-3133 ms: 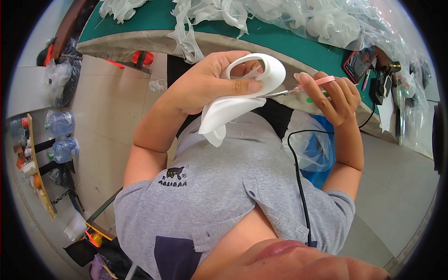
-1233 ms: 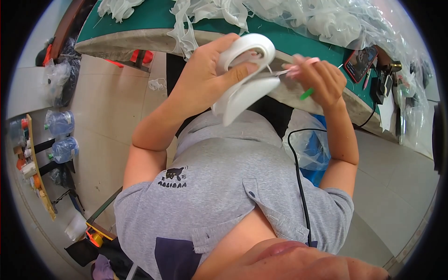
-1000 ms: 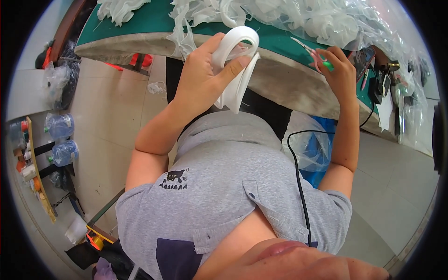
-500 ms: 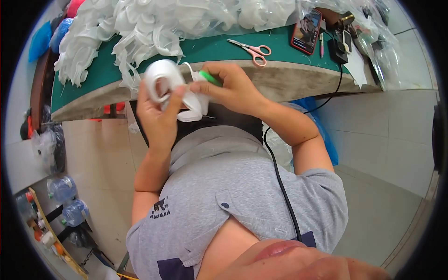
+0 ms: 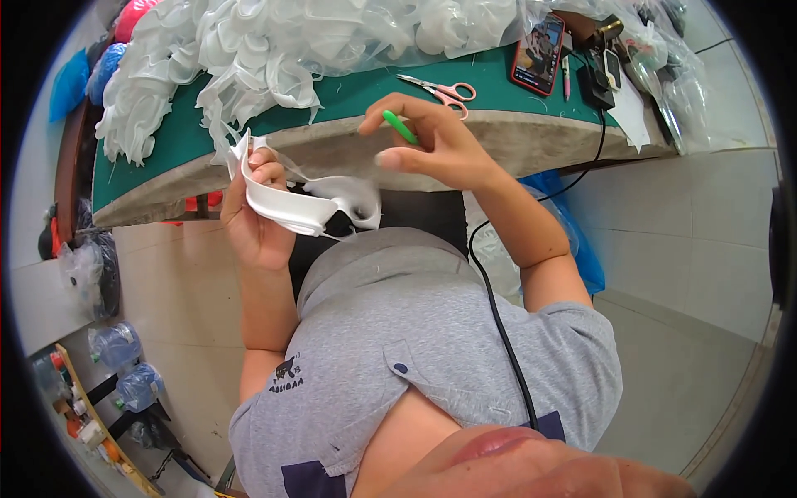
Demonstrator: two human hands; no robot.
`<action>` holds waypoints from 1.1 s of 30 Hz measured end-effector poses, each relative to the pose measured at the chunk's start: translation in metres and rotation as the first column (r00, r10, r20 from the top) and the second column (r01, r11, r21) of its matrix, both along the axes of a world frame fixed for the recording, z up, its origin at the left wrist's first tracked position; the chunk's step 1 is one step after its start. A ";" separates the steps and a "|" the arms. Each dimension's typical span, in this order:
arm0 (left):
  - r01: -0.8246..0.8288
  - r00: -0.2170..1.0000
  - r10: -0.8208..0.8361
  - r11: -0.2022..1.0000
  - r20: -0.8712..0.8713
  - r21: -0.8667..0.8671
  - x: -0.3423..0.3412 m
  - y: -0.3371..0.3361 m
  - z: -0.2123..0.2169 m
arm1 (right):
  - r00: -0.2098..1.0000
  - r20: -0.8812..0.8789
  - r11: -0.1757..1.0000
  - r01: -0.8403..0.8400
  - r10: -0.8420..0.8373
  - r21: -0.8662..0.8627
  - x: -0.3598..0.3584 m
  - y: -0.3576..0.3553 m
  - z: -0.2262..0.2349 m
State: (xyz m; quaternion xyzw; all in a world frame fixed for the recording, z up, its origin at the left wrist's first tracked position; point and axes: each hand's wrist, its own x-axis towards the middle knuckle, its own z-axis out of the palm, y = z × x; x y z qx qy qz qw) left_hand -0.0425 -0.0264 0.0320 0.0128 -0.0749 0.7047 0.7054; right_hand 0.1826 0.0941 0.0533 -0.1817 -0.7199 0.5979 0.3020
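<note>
Nearest, the left hand gripped a white moulded piece by its rim; it looked light, thin and springy, best pinched at an edge. The right hand pinched a green pen. Farther off, pink-handled scissors lay on the green worktop.

White moulded piece in left hand: smooth, faintly glossy plastic, thin-walled; heap of like white pieces on table: same translucent sheen; green tool in right hand: glossy plastic; table top: matt green covering, edge rough and worn; scissors: metal blades, pink plastic handles; shirt: matt grey knit cloth.
</note>
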 end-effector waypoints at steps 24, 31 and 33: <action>0.177 -0.584 0.335 0.941 -0.740 0.287 0.008 0.000 0.021 | 0.952 0.267 0.897 -0.245 0.150 0.369 -0.012 -0.028 0.008; 0.104 -0.273 -0.011 0.994 -0.962 -0.041 0.015 -0.005 0.031 | 0.941 0.284 0.890 -0.284 0.186 0.358 -0.014 -0.029 0.012; 0.104 -0.305 0.040 0.995 -0.952 0.008 0.008 -0.006 0.025 | 0.955 0.253 0.894 -0.242 0.152 0.378 -0.017 -0.029 0.012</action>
